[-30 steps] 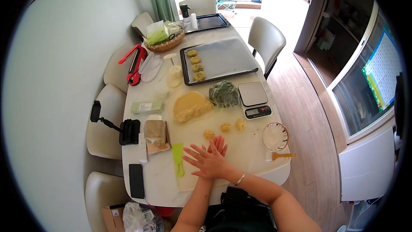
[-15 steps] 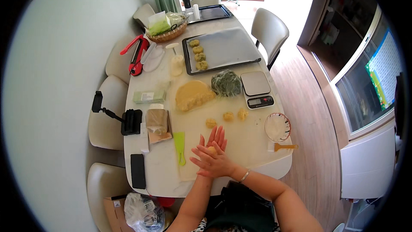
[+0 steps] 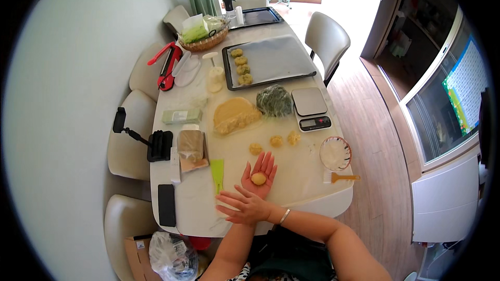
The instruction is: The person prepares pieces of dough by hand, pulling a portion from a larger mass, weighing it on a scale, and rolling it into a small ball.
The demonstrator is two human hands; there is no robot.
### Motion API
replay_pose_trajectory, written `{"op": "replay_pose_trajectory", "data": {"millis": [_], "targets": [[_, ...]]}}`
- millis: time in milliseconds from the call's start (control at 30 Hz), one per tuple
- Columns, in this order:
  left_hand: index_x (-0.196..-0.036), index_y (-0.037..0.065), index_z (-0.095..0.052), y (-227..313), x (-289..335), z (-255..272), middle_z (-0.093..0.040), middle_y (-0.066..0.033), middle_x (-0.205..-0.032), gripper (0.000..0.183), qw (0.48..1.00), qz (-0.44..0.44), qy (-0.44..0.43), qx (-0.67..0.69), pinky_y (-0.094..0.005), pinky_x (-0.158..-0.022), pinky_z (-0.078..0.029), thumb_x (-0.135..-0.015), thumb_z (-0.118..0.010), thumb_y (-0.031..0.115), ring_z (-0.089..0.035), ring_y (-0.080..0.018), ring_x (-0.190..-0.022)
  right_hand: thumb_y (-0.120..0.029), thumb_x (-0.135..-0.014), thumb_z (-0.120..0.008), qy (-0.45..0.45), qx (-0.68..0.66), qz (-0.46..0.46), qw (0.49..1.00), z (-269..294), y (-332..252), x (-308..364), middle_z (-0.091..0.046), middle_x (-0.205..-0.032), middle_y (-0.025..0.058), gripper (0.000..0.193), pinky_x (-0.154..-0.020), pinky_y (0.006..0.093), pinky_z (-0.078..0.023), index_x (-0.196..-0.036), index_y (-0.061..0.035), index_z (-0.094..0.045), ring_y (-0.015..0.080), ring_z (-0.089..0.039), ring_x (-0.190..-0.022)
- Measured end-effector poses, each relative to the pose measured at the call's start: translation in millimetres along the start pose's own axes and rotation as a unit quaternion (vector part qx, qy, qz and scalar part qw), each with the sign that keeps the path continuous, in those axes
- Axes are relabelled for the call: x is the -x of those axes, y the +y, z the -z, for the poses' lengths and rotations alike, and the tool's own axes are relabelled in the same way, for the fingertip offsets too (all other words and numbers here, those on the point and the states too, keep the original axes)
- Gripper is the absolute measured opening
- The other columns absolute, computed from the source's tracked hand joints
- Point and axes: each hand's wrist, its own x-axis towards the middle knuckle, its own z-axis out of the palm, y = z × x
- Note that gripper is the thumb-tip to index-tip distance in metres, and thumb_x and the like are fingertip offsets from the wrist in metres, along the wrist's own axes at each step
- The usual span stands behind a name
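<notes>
Palm up over the near part of the mat, my left hand (image 3: 264, 168) holds a smooth yellow dough ball (image 3: 258, 178) in its cupped palm. My right hand (image 3: 244, 204) crosses over the left wrist, fingers spread and nothing in it. Just beyond the fingertips lie small rough dough pieces: one nearest (image 3: 255, 149), with another two farther right (image 3: 285, 139). A big flattened yellow dough mass (image 3: 236, 116) rests farther off, beside a dark green lump (image 3: 274, 100) in plastic wrap. To the left of my hands lies a lime-green scraper (image 3: 217, 174).
A baking tray (image 3: 284, 54) with several greenish-yellow balls stands beyond. At the right are a kitchen scale (image 3: 311, 109), a round glass bowl (image 3: 335, 153) and a pastry brush (image 3: 342, 177). A phone (image 3: 166, 205), a phone stand (image 3: 159, 145) and wrapped packs (image 3: 191, 147) line the left side.
My right hand has lifted off the dough ball and drawn back toward me and left, onto the left wrist. The ball now shows fully on my left palm.
</notes>
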Motion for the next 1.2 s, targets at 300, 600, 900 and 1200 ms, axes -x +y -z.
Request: {"op": "replay_pose_trajectory", "data": {"millis": [300, 600, 900, 1200], "targets": [[-0.139, 0.003, -0.041, 0.4, -3.2, 0.7, -0.037, -0.0126, -0.148, 0.053, 0.999, -0.007, -0.016, -0.037, -0.0409, -0.115, -0.028, -0.099, -0.042, 0.037, -0.035, -0.023, -0.137, -0.026, -0.083, -0.065, 0.017, -0.009, -0.058, 0.998, 15.2, -9.3, 32.5, -0.042, -0.14, 0.0138, 0.051, -0.111, 0.0487, -0.028, -0.129, -0.0105, -0.051, 0.0279, -0.041, -0.131], [-0.141, 0.002, -0.039, -5.6, -1.1, -11.4, -0.037, -0.0152, -0.147, 0.056, 0.992, -0.046, 0.029, -0.111, -0.0402, -0.114, -0.03, -0.098, -0.04, 0.039, -0.036, -0.0259, -0.136, -0.018, -0.08, -0.07, 0.096, -0.037, -0.146, 0.984, 28.8, -5.2, 59.7, -0.044, -0.133, 0.0188, 0.058, -0.108, 0.0507, -0.034, -0.131, -0.0086, -0.044, 0.0346, -0.045, -0.126], [-0.139, 0.003, -0.041, -2.9, -6.1, -2.4, -0.039, -0.0141, -0.147, 0.056, 0.998, -0.015, 0.016, -0.064, -0.0437, -0.114, -0.027, -0.096, -0.044, 0.038, -0.035, -0.0254, -0.137, -0.027, -0.081, -0.071, -0.01, -0.034, -0.154, 0.987, 74.5, -29.7, 97.5, -0.041, -0.137, 0.0205, 0.059, -0.108, 0.0511, -0.034, -0.13, -0.0083, -0.044, 0.0339, -0.044, -0.126], [-0.14, 0.003, -0.04, -0.3, -5.5, 2.5, -0.039, -0.0145, -0.147, 0.056, 0.997, -0.006, 0.003, -0.077, -0.0445, -0.114, -0.027, -0.096, -0.044, 0.038, -0.035, -0.0263, -0.137, -0.019, -0.079, -0.071, -0.006, -0.032, -0.212, 0.977, 66.0, -22.1, 102.0, -0.049, -0.128, 0.0202, 0.043, -0.103, 0.0466, -0.04, -0.116, -0.0042, -0.054, 0.0357, -0.051, -0.115]]}}
